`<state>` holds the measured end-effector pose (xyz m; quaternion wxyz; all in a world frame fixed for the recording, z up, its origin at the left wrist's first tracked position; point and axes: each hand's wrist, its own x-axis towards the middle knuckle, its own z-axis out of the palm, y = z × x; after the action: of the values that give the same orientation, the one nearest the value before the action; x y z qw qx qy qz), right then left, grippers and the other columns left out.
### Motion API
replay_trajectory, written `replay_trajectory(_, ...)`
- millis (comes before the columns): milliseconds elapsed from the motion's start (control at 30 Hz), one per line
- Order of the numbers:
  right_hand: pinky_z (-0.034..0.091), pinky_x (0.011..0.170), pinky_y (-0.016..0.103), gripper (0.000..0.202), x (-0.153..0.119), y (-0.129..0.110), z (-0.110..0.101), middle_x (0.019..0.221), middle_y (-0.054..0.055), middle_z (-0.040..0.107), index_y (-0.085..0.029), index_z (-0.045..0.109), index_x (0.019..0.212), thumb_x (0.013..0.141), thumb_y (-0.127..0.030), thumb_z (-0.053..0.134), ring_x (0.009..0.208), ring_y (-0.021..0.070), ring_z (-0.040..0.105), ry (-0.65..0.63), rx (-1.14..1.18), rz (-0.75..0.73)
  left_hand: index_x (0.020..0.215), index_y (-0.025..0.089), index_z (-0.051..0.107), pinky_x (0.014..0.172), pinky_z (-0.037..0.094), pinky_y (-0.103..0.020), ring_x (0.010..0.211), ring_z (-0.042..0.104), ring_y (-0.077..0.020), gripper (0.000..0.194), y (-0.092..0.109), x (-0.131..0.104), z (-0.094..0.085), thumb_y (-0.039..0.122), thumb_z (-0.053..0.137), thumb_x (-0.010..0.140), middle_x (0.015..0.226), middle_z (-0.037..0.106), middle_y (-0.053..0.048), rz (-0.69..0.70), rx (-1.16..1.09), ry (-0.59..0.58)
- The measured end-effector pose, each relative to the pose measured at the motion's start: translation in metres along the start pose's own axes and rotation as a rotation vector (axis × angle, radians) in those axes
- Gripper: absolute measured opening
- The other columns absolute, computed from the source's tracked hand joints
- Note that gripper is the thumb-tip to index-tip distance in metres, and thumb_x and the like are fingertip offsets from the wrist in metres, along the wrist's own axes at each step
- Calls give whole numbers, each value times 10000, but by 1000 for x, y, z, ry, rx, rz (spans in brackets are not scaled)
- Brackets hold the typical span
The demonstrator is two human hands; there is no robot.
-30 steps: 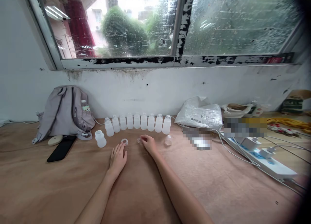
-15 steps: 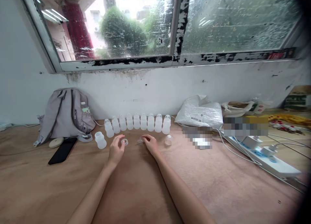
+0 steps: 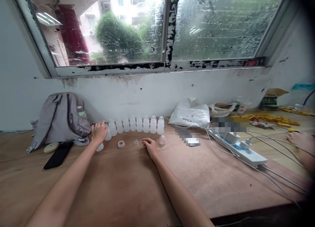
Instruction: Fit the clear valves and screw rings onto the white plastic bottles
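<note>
My left hand is over an uncapped frosted baby bottle and hides its top. Its fingers are apart and slightly bent, close to the first bottle of a curved row; whether they touch either bottle I cannot tell. The capped baby bottles stand upright along the wall. My right hand rests on the table with loosely bent fingers, holding nothing. Just left of its fingertips sits a clear teat. Farther left lies a translucent collar ring. A clear dome cap stands right of the hand.
A grey backpack, a black phone and a cream round object are on the left. Rightward are a white plastic parcel, a power strip with cables, and yellow items. Another person's hand is at the far right.
My left hand has left the collar ring and moved left to the uncapped bottle. My right hand has come away from the teat. The view has turned right, bringing another person's hand in.
</note>
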<state>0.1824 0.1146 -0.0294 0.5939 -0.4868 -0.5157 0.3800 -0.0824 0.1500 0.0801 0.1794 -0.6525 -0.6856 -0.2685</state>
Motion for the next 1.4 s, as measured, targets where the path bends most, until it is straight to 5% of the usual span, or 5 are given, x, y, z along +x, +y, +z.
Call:
replay_trajectory(200, 397, 493, 227, 164, -9, -6, -9, 569, 6, 576, -161, 621, 646, 617, -282, 516, 515, 115, 500, -75, 170, 67, 1014, 145, 487, 862, 355, -357, 958, 478, -222, 275, 25, -28, -31, 294, 428, 790, 979, 536, -101, -46, -452, 486)
replay_trajectory(400, 385, 486, 227, 179, -13, -10, -15, 558, 10, 569, -151, 631, 652, 598, -311, 572, 498, 108, 484, -130, 299, 122, 1052, 175, 427, 912, 354, -357, 1031, 459, -188, 252, 76, -98, -41, 280, 397, 825, 1071, 478, -87, -4, -906, 533)
replay_trajectory(633, 377, 489, 231, 206, -16, -14, -18, 571, 14, 569, -139, 634, 676, 600, -327, 602, 496, 102, 483, -186, 387, 162, 1048, 187, 414, 924, 349, -392, 1085, 435, -208, 237, 113, -155, 3, 286, 392, 834, 1093, 455, -106, 77, -1057, 325)
replay_trajectory(933, 379, 481, 221, 239, -17, -15, -16, 628, 13, 600, -151, 642, 749, 660, -370, 603, 505, 97, 506, -252, 417, 187, 1014, 185, 453, 745, 435, -294, 815, 559, -173, 355, 115, -149, 21, 433, 477, 762, 868, 572, -32, -141, -1188, -320)
replay_trajectory(1400, 452, 763, 309, 338, -38, -55, -8, 930, 51, 620, -205, 590, 990, 689, -358, 613, 856, 172, 567, -298, 382, 114, 952, 192, 496, 701, 419, -280, 757, 566, -179, 348, 119, -155, 3, 454, 517, 726, 829, 605, -28, -180, -1164, -486)
